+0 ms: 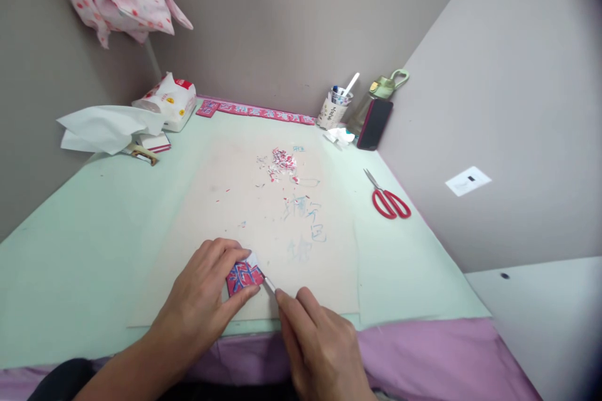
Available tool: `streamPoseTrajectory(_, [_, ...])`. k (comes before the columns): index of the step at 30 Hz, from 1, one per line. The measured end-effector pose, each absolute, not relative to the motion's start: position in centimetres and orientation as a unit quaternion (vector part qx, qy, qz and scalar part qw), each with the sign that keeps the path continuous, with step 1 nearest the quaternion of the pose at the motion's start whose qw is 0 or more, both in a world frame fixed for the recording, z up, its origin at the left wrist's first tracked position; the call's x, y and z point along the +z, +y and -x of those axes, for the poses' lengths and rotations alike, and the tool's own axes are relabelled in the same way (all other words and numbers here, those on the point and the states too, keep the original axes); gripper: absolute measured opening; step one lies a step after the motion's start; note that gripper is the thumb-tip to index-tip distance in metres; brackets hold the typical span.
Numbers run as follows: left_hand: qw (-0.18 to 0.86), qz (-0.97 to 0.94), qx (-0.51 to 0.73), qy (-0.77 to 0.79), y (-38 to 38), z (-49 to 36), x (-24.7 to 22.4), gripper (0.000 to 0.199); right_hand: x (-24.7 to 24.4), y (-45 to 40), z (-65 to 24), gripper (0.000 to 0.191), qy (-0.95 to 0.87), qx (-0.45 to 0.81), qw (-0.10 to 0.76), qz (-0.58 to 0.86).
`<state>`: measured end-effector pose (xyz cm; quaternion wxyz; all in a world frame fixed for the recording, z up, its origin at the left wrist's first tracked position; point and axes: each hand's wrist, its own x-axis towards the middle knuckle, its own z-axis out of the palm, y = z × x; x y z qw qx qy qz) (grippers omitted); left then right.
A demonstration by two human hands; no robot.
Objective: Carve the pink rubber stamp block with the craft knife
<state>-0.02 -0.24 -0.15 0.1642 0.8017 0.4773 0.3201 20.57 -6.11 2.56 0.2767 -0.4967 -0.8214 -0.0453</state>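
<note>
My left hand (202,288) holds a small red and blue patterned piece (239,282) by its edges, fingers at the top and thumb at the bottom, against the beige sheet (188,263). Closed round a thin light-coloured tool (269,285), my right hand (317,338) is just right of the piece. The tool's tip touches or nearly touches the piece's right edge. White shows at the piece's upper right corner. Farther up the sheet lies a small heap of red and white shavings (283,160), with loose bits scattered around it.
Red-handled scissors (385,197) lie at the right. A phone (375,124) leans on a green bottle (360,114), beside a cup of pens (332,110) and crumpled tissue (339,136). A tissue pack (170,101) stands back left. Red lettered strips (268,113) line the back edge.
</note>
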Motion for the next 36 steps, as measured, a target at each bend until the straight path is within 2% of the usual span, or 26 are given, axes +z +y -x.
streamPoseTrajectory(9, [0.171,-0.796,0.321,0.484,-0.4,0.1,-0.5,0.026,1.0,-6.6,-20.9,0.028,-0.824,-0.097,0.259,0.494])
streamPoseTrajectory(13, [0.159,-0.792,0.328,0.491,-0.4,0.1,-0.4,0.028,0.6,-6.7,-21.1,0.027,-0.817,-0.106,0.283,0.491])
streamPoseTrajectory(20, [0.158,-0.795,0.312,0.495,-0.3,0.2,-0.2,0.032,0.6,-6.7,-20.4,0.024,-0.791,-0.05,0.314,0.522])
streamPoseTrajectory(25, [0.141,-0.79,0.312,0.509,-0.2,0.3,-0.2,0.03,0.9,-6.7,-20.5,0.026,-0.785,-0.008,0.304,0.539])
streamPoseTrajectory(36, [0.143,-0.802,0.32,0.483,-0.4,0.3,-0.5,0.028,0.6,-6.7,-19.7,0.026,-0.774,-0.062,0.302,0.554])
